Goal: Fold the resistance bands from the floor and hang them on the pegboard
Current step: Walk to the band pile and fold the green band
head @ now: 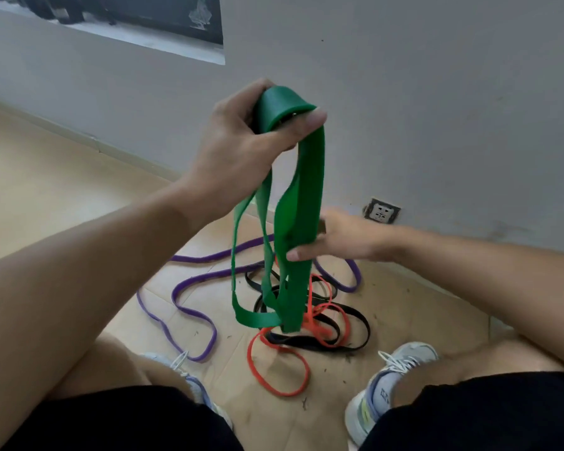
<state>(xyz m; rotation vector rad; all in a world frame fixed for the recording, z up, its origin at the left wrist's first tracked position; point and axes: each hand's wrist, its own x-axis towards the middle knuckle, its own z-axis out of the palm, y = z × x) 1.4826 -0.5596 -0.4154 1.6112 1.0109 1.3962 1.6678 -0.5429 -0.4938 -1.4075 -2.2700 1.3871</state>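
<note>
A wide green resistance band (302,196) hangs in several loops from my left hand (241,141), which is raised and shut on its top fold. My right hand (342,236) is lower, thumb and fingers pinching the hanging strands at about mid-height. The band's bottom loops dangle just above the floor. Below them lie a purple band (176,307), a black band (355,343) and an orange-red band (267,379), tangled together on the tan tile floor. No pegboard is in view.
A grey wall (404,92) rises close behind the bands, with a white socket plate (381,211) near the floor. My two sneakers (391,385) stand on either side of the pile. A dark poster (144,17) hangs at upper left.
</note>
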